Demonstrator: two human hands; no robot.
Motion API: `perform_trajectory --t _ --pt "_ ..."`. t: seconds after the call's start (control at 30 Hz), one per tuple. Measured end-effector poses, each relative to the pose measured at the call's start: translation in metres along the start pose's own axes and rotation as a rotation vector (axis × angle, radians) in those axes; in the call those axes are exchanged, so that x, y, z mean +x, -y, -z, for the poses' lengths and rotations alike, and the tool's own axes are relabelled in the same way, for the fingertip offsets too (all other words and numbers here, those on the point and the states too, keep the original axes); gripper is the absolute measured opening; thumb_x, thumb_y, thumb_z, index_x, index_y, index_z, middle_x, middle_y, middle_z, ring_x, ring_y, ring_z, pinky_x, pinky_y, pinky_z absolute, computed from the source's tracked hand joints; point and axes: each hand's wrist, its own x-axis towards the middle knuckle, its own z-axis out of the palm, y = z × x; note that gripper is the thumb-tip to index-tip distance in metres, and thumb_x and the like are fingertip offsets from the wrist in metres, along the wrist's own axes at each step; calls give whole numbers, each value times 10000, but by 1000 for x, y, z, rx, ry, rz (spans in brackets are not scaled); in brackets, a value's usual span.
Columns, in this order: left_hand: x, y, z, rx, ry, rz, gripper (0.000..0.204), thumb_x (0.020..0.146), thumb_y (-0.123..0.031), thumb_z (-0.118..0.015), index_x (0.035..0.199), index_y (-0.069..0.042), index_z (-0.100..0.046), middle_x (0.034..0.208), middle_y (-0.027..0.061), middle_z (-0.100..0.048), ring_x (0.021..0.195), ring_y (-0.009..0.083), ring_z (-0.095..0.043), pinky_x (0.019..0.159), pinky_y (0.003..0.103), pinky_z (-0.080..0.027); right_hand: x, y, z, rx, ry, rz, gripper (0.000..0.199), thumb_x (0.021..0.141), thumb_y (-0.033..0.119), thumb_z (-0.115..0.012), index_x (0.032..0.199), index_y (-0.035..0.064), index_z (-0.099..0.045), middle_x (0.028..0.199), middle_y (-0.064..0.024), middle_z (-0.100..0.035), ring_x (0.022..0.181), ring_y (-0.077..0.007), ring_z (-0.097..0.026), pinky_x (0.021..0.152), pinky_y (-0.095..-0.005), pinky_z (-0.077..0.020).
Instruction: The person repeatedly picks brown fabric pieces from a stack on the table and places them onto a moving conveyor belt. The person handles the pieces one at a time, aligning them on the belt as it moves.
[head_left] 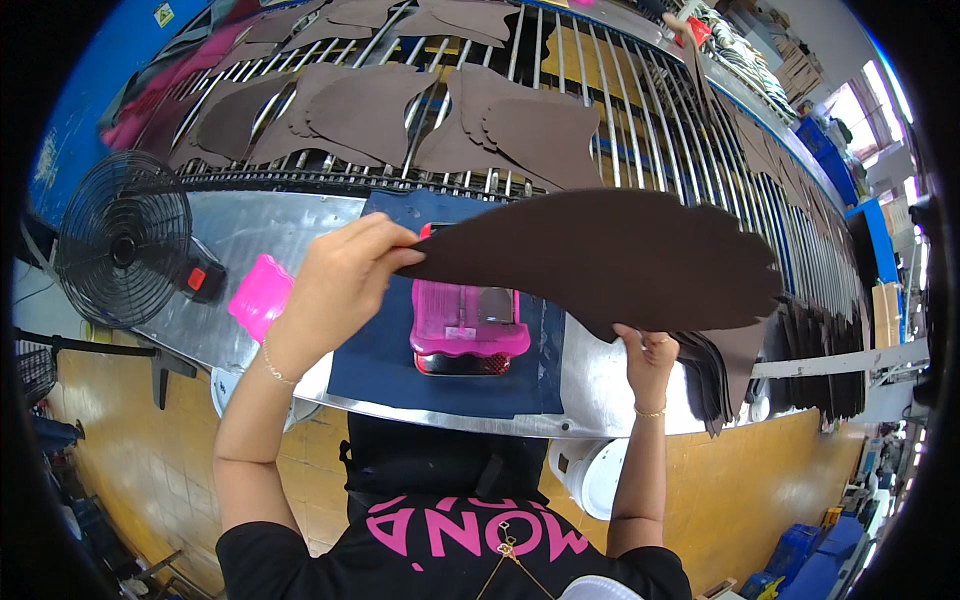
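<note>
A large dark brown leather piece [600,262], scalloped along its right end, is stretched between my two hands above the metal table. My left hand [345,275] pinches its narrow left tip between thumb and fingers. At its lower edge, toward the right, my right hand [648,358] grips it with the thumb on the near side. Below the leather, a pink plastic tray [465,335] with a wavy rim rests on a dark blue mat [375,365]; a dark object inside it is partly covered by the leather.
Beyond the table runs a rack of metal rods [625,110] carrying several brown leather pieces [365,110]. A black fan [125,240] stands at the left, near another pink plastic piece [262,298]. More leather pieces [715,375] hang over the table's front edge at right. White buckets [603,478] stand below.
</note>
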Motion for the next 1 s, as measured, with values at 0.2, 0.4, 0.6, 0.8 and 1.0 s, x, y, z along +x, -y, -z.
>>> perform_trajectory --t 0.2,0.4,0.6,0.8,1.0 --pt "27 -16 -39 -86 123 -172 85 769 -34 -656 837 -12 -611 779 97 -563 667 299 -599 596 379 -487 -12 -13 63 50 -248 -102 88 835 37 -685 848 -23 -621 733 -36 -649 673 -63 -519 615 -210 -427" --pt "50 -31 -67 13 233 -365 129 741 -74 -705 837 -29 -631 888 55 -564 799 249 -531 652 331 -466 -1 3 128 -36 -243 -215 117 905 96 -623 893 -15 -588 751 -9 -615 677 -54 -493 631 -180 -393" --pt "78 -43 -50 -208 -11 -328 192 784 -104 -681 960 -40 -644 976 100 -548 915 275 -545 805 362 -452 32 -11 124 692 -253 -414 229 932 12 -524 1154 62 -496 996 -56 -624 823 -94 -609 692 -232 -510" --pt "51 -28 -4 -175 -36 -43 267 804 -91 -677 1064 -48 -636 1015 89 -564 899 226 -555 788 309 -448 106 -67 65 1052 -284 -468 326 923 -27 -497 1208 125 -454 1038 -100 -614 891 -190 -625 749 -292 -526" --pt "5 4 21 -85 -113 190 254 805 -79 -667 1055 -48 -640 1029 67 -561 844 171 -526 748 281 -434 187 -150 -17 1383 -392 -614 336 905 -79 -446 1166 130 -468 1074 -112 -596 961 -243 -627 782 -368 -549"
